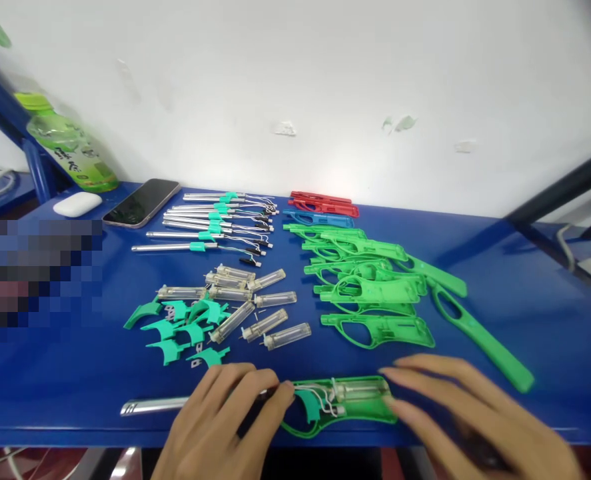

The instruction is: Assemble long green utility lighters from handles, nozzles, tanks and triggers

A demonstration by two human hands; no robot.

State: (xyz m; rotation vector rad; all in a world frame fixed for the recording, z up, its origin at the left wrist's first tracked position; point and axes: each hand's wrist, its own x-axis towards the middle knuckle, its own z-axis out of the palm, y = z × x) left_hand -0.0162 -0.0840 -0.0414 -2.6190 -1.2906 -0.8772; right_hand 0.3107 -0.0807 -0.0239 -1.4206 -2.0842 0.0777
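Note:
At the table's front edge lies a green lighter casing half with a clear fuel tank, a teal trigger and white wires in it. My left hand is closed over the casing's narrow front end, where a silver metal tube sticks out to the left. Its fingertips hide the joint between tube and casing. The casing's wide right end sits between the thumb and fingers of my right hand, which grips it lightly.
Beyond my hands lie loose teal triggers, several clear fuel tanks and silver tubes with wires. Green casing halves, a blue one and red ones lie right. A phone and bottle stand back left.

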